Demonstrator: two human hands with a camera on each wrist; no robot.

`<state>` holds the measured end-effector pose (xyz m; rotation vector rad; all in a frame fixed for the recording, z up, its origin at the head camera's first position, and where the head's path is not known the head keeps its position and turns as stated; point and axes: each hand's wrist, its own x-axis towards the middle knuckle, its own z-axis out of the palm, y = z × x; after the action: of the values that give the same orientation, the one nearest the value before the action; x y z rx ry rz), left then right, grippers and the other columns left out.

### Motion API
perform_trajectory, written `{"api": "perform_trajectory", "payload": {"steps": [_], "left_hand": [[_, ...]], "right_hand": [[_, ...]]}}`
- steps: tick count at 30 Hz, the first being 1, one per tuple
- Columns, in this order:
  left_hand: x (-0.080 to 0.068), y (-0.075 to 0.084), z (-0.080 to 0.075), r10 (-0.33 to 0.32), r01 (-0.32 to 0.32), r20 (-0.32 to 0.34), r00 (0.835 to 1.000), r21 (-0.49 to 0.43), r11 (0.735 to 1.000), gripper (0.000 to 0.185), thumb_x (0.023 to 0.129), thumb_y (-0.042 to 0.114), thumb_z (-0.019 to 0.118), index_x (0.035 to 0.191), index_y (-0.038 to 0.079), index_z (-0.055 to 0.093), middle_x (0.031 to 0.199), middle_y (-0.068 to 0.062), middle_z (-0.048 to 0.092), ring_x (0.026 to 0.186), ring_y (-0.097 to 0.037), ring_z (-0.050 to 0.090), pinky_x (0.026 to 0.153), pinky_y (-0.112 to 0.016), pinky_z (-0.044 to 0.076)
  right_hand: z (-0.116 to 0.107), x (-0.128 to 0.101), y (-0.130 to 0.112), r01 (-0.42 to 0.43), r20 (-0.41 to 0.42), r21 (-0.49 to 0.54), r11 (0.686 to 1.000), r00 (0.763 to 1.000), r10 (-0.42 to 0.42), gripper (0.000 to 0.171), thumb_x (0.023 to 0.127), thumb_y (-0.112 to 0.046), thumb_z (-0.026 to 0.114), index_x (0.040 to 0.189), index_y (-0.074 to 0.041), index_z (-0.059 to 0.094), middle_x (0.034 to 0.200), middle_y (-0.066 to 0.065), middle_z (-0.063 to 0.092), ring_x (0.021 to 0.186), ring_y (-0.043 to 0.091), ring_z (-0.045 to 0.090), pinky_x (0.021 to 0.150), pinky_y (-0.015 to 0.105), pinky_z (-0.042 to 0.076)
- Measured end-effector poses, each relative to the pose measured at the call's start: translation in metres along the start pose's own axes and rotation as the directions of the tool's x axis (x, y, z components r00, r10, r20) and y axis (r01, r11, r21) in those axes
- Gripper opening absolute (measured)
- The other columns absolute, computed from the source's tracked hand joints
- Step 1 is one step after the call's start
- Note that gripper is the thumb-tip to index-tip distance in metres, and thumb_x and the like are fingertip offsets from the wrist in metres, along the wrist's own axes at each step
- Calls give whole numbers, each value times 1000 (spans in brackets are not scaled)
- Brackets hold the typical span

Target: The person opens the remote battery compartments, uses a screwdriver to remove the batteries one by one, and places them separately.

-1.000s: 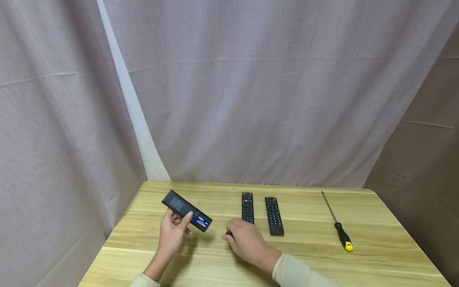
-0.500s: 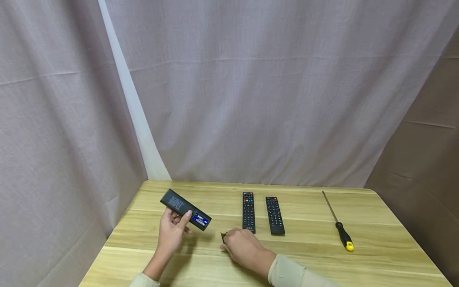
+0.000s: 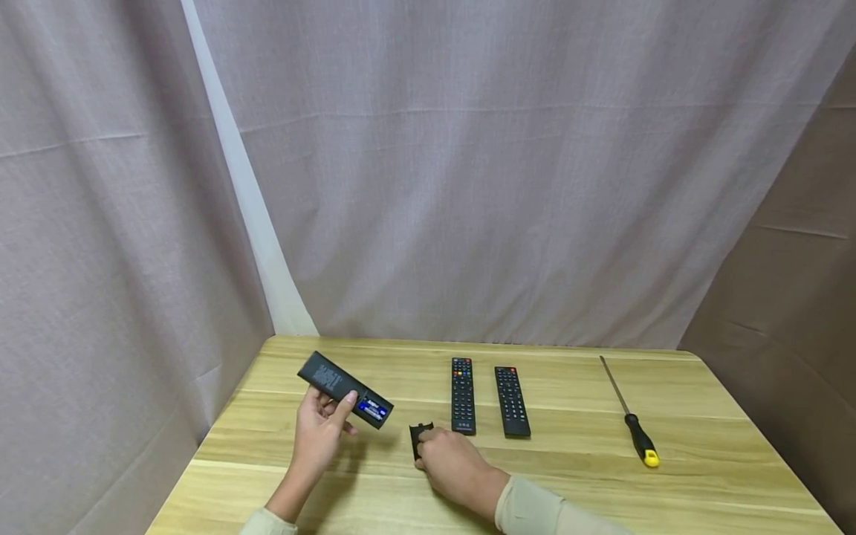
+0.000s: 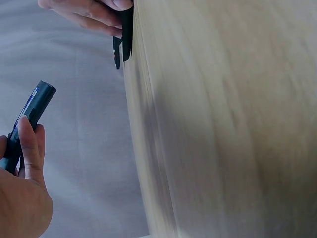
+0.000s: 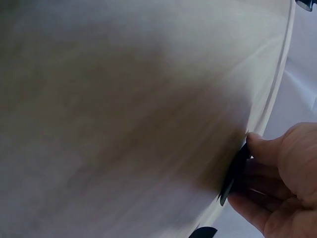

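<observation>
Left hand (image 3: 321, 432): fingers and thumb closed around a remote (image 3: 332, 377), raised above the table (image 3: 568, 423), inside its left edge. Right hand (image 3: 456, 462) pinches a black cover (image 3: 417, 441), a gap separating it from that remote.

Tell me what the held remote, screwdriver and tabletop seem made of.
Held remote: probably plastic, matte black; looks dull with pale print. Screwdriver: likely metal shaft, grey and thin; handle black and yellow, plastic or rubber unclear. Tabletop: wood or laminate, smooth; streaked grain shows.
</observation>
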<state>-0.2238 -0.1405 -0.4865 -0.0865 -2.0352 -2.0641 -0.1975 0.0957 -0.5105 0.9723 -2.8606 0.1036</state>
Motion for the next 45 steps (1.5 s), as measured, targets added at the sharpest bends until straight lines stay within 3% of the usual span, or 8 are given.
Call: {"api": "perform_trajectory", "payload": {"steps": [5,10,20,30,37,45], "left_hand": [[0,0,0,-1,1,-7,1000,-5,1000,26,99,-3,70,121,-2,56,95,2,77,72,-11,73,52,-43,66],[1,0,0,0,0,-8,1000,0,1000,25,99,-4,70,120,-3,56,94,2,78,71,-11,73,52,-42,66],[1,-3,0,4,-4,-7,1000,4,1000,25,98,-4,70,119,-3,56,92,7,77,71,-10,73,52,-45,66],[0,-1,-1,5,-5,-7,1000,7,1000,27,100,0,71,121,-5,54,100,-9,78,74,-9,74,52,-43,67],[1,-3,-2,-20,20,-18,1000,20,1000,27,99,-2,70,122,-2,56,97,2,78,75,-11,74,54,-44,67],[3,-2,0,-7,7,-11,1000,7,1000,27,100,-1,70,123,-2,56,100,-2,79,77,-11,75,53,-39,67]], "right_hand": [[-3,2,-1,-6,46,-5,1000,999,6,14,100,-24,76,95,-12,82,92,-2,75,85,7,72,76,22,67],[-4,6,2,7,61,-48,999,998,-4,11,98,-20,77,95,-11,82,96,0,76,89,12,74,79,25,69],[-5,17,10,-66,56,16,998,996,65,8,94,-10,78,86,-8,79,86,3,76,77,13,72,72,26,68],[-5,29,15,-97,34,-62,993,995,99,6,92,-4,74,87,-5,78,83,5,75,77,15,73,70,26,68],[-4,33,17,-108,41,-65,992,993,111,9,94,-6,74,87,-6,78,84,6,75,80,18,75,73,29,69],[-5,39,25,-141,62,-44,989,988,144,10,93,-2,71,87,-6,78,84,7,75,79,18,74,71,31,69]]}}
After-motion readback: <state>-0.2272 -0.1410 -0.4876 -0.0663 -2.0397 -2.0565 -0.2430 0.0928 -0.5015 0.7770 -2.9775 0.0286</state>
